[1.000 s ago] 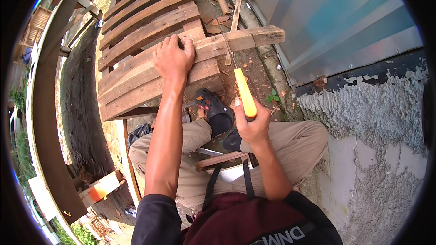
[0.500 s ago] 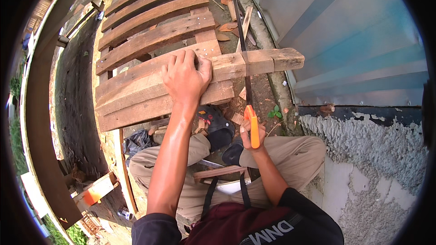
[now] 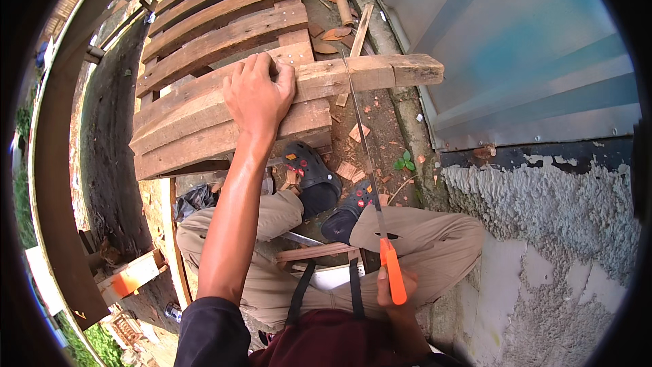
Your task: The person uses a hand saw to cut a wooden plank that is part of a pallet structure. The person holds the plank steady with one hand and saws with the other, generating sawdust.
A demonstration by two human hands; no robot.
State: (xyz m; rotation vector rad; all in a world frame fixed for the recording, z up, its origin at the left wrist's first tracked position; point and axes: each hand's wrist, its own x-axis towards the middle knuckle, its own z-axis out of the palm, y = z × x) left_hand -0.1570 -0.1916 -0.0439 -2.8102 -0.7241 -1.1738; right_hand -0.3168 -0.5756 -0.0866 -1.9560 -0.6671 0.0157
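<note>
A long, thick wooden beam (image 3: 370,75) lies across a slatted wooden bench (image 3: 234,42), its right end jutting past the slats. My left hand (image 3: 259,95) presses down on the beam, fingers curled over its far edge. Low at the right, my right hand (image 3: 384,291) grips the orange handle of a handsaw (image 3: 392,273). The narrow blade runs up and away from me, and its far part meets the beam to the right of my left hand. A second dark line crosses the beam nearer its right end.
A corrugated metal sheet (image 3: 502,41) and a rough plastered wall (image 3: 536,211) stand close on the right. Wood scraps (image 3: 358,133) and dry leaves (image 3: 335,33) litter the ground. My dark clogs (image 3: 319,183) are under the saw and the bench edge. Timber framing (image 3: 54,163) runs along the left.
My right hand has drawn the saw back toward me, so less blade reaches beyond the beam. My left hand stays on the beam; the whole view has shifted slightly.
</note>
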